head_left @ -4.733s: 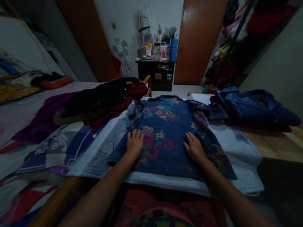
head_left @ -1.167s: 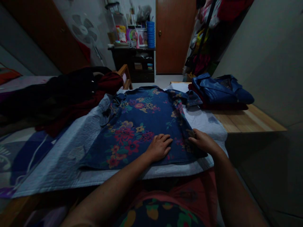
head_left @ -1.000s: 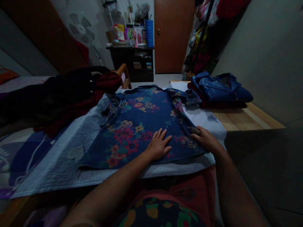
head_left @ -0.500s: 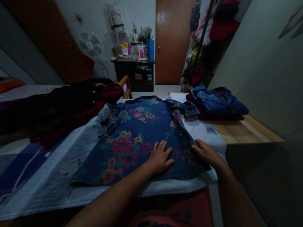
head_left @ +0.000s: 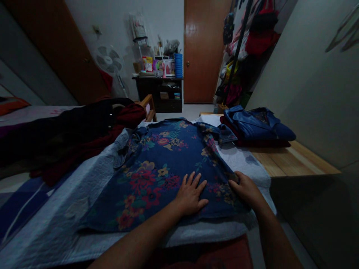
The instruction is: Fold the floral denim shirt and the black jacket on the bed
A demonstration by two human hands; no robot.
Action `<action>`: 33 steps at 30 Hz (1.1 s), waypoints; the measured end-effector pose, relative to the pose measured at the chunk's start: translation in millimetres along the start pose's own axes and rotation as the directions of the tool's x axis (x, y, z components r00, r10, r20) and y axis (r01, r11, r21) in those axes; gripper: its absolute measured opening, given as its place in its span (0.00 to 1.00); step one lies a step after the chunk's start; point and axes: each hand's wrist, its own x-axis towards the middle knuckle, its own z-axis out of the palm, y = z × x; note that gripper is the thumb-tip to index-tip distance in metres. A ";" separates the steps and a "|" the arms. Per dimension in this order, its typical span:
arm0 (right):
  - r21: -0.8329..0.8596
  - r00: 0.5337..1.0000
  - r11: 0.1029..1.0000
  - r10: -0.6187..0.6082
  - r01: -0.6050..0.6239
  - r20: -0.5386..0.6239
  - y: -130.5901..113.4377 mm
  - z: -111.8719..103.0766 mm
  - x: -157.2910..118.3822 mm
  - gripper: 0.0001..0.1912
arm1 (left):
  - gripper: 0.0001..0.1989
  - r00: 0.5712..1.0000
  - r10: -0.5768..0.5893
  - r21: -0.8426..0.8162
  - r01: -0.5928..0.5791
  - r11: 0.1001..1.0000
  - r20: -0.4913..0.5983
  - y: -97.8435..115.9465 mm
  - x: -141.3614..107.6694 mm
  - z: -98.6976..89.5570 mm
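The left hand (head_left: 191,195) lies open-fingered on the shirt (head_left: 179,160), covering part; the right hand (head_left: 246,189) pinches its side edge, some fingers hidden.

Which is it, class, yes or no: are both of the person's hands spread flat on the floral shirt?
No, the left hand is spread on the floral shirt, but the right hand is curled, gripping its side edge.

Dim, cool light is covering the floral shirt (head_left: 179,157). Beyond it, the brown door (head_left: 200,52) is catching a faint sheen. Left of the shirt, the black garment (head_left: 67,123) is sinking into darkness; on the shirt's right, shadow is pooling under the wooden board (head_left: 297,160). Lens distortion is slanting the darker door (head_left: 56,45), left of the shirt.
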 end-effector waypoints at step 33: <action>0.410 0.655 0.879 0.163 0.243 -0.738 -29.8 -32.3 193.4 0.15 | 0.36 0.997 -0.057 -0.169 0.065 0.983 0.052 -23.2 57.9 -9.0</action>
